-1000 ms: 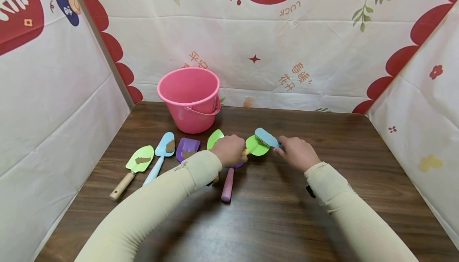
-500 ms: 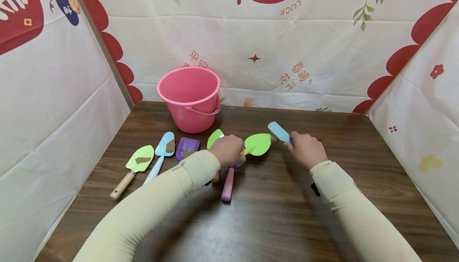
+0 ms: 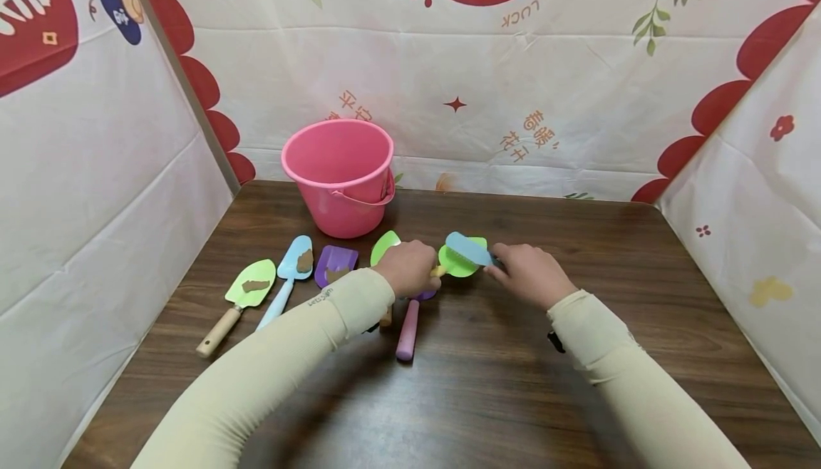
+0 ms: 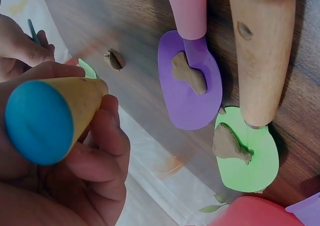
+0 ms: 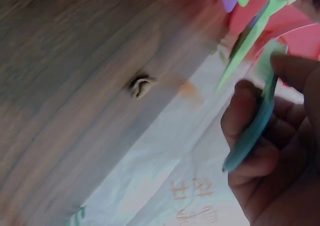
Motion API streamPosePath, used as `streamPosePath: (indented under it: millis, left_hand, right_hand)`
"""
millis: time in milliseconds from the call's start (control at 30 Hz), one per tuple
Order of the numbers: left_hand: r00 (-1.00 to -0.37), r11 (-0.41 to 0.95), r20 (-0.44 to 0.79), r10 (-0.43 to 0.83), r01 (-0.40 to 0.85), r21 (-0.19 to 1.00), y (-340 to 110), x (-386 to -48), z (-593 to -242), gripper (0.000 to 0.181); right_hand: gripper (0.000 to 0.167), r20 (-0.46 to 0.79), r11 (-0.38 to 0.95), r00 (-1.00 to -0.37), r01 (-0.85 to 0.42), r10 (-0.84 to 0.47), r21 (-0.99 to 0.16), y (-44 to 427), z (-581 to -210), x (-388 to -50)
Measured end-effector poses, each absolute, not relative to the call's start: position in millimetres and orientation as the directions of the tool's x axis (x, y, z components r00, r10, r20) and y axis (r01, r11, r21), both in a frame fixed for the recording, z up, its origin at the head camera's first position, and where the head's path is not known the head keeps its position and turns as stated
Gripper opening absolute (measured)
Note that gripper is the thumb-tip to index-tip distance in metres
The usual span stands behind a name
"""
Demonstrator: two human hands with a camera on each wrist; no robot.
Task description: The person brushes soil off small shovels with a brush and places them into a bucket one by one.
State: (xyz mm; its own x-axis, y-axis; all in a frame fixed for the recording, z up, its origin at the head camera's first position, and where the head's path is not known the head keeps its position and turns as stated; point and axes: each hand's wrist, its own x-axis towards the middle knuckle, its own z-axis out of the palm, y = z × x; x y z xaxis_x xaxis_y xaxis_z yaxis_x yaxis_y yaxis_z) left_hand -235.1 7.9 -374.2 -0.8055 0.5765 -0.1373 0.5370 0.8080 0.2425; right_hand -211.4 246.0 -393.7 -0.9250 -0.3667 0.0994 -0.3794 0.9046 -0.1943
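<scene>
Table's right edge (image 3: 717,319) lies well off; left hand (image 3: 407,269) grips yellow-handled trowel (image 3: 456,268), right hand (image 3: 534,275) blue brush (image 3: 468,249), perhaps touching.

Count by kind

Hands, two: left hand (image 3: 407,269), right hand (image 3: 531,273). Shovels, six: one green shovel (image 3: 452,266) in the left fingers, second green shovel (image 3: 383,246) partly behind them, third green shovel (image 3: 258,271) farthest left of them; pink-handled shovel (image 3: 407,333) below them, purple shovel (image 3: 331,255) and blue shovel (image 3: 295,249) to their left. Brush (image 3: 467,249), one, in the right fingers. Larger brown lumps (image 4: 189,73), six: five on shovels, one loose lump (image 4: 114,59) apart from the fingers. Bucket (image 3: 346,216), one, beyond the left fingers
</scene>
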Motion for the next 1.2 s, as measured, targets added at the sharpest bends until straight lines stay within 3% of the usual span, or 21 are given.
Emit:
streamPosePath:
  millis: [200, 767, 1200]
  left_hand:
    - [-0.802, 0.803, -0.133, 0.582, 0.541, 0.252, 8, -237, -374, 0.021]
    - [-0.81, 0.82, -0.156, 0.565, 0.531, 0.216, 5, -235, -372, 0.026]
    - [-0.817, 0.821, -0.155, 0.555, 0.51, 0.257, -1, -239, -369, 0.019]
  right_hand:
    - [0.021, 0.068, 0.897, -0.915, -0.403, -0.398, -0.182, 235, -392, -208]
    - [0.019, 0.068, 0.936, -0.963, -0.268, -0.26, -0.229, 270, -404, -223]
    - [0.024, 0.013, 0.963, -0.989, -0.15, -0.151, -0.224, 310, -405, -232]
